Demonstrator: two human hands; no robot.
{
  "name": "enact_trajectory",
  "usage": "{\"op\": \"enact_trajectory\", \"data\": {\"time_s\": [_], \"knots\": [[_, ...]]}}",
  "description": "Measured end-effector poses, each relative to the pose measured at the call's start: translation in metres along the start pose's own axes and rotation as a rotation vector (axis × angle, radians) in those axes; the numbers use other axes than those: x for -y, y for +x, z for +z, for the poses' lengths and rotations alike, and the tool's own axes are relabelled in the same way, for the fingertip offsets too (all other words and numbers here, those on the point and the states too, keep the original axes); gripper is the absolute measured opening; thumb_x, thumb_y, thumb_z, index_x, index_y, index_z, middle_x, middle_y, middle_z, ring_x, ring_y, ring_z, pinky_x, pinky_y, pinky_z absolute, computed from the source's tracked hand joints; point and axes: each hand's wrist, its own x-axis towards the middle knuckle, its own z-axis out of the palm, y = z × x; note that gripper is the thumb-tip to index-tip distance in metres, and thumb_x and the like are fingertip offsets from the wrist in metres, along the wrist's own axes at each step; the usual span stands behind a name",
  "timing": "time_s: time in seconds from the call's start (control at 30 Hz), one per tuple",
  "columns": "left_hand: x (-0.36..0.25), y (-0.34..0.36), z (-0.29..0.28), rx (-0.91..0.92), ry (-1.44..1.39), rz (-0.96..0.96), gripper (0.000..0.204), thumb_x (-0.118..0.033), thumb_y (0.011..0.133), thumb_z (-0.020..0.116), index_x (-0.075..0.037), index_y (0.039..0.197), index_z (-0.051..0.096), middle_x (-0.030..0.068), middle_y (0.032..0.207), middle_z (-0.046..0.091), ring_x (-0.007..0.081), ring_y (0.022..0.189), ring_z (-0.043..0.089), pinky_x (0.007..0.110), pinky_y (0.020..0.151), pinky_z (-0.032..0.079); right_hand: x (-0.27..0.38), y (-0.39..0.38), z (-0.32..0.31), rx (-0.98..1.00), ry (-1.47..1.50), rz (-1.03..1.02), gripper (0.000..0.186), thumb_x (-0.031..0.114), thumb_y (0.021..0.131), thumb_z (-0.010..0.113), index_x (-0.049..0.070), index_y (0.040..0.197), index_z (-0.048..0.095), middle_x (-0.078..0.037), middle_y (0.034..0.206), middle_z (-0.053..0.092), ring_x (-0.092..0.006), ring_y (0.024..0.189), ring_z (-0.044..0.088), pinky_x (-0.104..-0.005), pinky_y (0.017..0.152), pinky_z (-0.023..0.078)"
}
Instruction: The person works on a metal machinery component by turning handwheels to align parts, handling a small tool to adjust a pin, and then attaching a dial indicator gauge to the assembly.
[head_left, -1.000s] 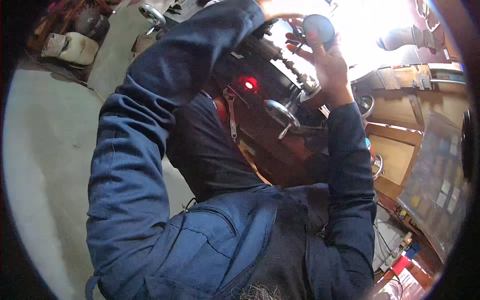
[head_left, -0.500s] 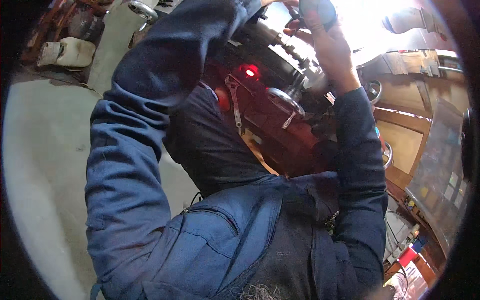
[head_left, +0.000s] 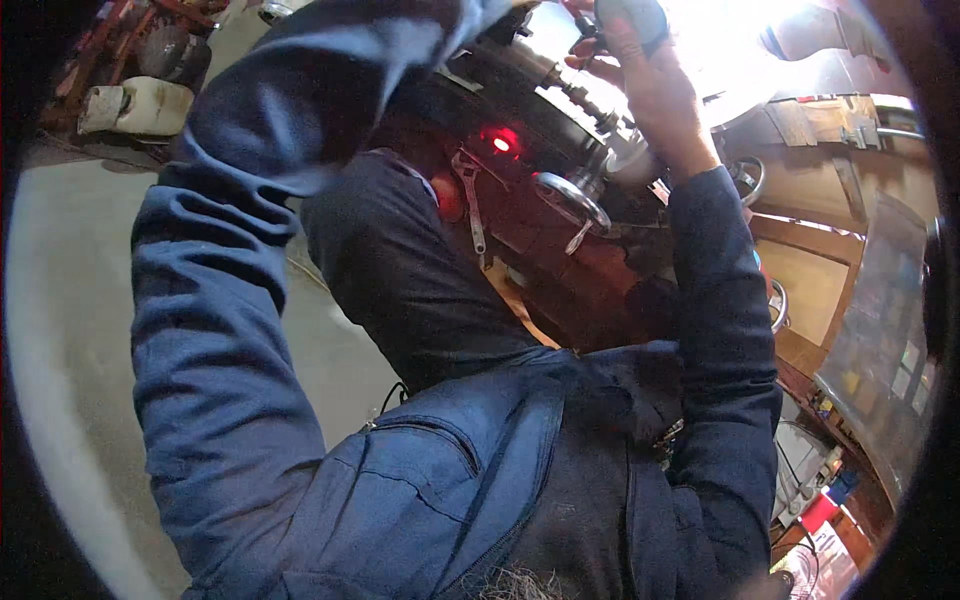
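Currently, in the head view, a round grey disc [head_left: 645, 16] is gripped in the fingers [head_left: 622, 42] of the right hand [head_left: 665, 105] at the upper edge, near a metal handwheel [head_left: 571, 201]; the left hand is cropped out, its grip untellable.

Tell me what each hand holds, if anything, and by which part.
The right hand appears to hold a round grey disc near its lower edge, thumb against its flat face. The left hand is out of view: its hold cannot be told.
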Motion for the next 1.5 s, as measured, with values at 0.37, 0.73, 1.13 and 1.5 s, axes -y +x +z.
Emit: {"op": "enact_trajectory", "data": {"time_s": [0.37, 0.73, 1.13, 1.5], "knots": [[-0.011, 0.007, -0.002, 0.008, -0.018, -0.045, 0.023, -0.012, 0.085, 0.068, 0.002, 0.103, 0.065, 0.0133, 0.093, 0.068, 0.0218, 0.083, 0.065, 0.036, 0.072, 0.053, 0.0, 0.005, -0.005, 0.047, -0.238, -0.063, 0.055, -0.006, 0.09, 0.06, 0.001, 0.142, 0.044, -0.011, 0.138, 0.051, -0.0193, 0.122, 0.051, -0.0327, 0.099, 0.048], [-0.024, 0.008, -0.004, 0.03, -0.053, -0.102, 0.025, -0.011, 0.084, 0.07, 0.003, 0.104, 0.064, 0.0128, 0.095, 0.067, 0.0206, 0.085, 0.065, 0.035, 0.074, 0.053, 0.01, 0.001, 0.001, 0.034, 0.145, 0.061, 0.046, 0.01, 0.097, 0.053, 0.007, 0.143, 0.046, -0.008, 0.136, 0.051, -0.0154, 0.109, 0.052, -0.0316, 0.092, 0.048], [-0.034, 0.01, -0.001, 0.046, -0.073, -0.165, 0.028, -0.009, 0.083, 0.072, 0.004, 0.106, 0.063, 0.0122, 0.097, 0.067, 0.0193, 0.087, 0.064, 0.035, 0.075, 0.053, -0.014, 0.0, -0.008, 0.027, 0.242, 0.182, 0.046, 0.026, 0.099, 0.051, 0.008, 0.141, 0.048, -0.009, 0.129, 0.054, -0.0174, 0.105, 0.052, -0.0346, 0.093, 0.045], [-0.046, 0.023, 0.012, 0.067, -0.09, -0.213, 0.027, -0.012, 0.08, 0.074, 0.004, 0.101, 0.065, 0.0091, 0.084, 0.067, 0.0207, 0.076, 0.065, 0.035, 0.073, 0.054, -0.076, 0.026, 0.015, -0.206, 0.087, 0.155, 0.061, 0.054, 0.097, 0.047, 0.0, 0.123, 0.058, -0.016, 0.101, 0.068, -0.0209, 0.095, 0.066, -0.0342, 0.08, 0.052]]}}
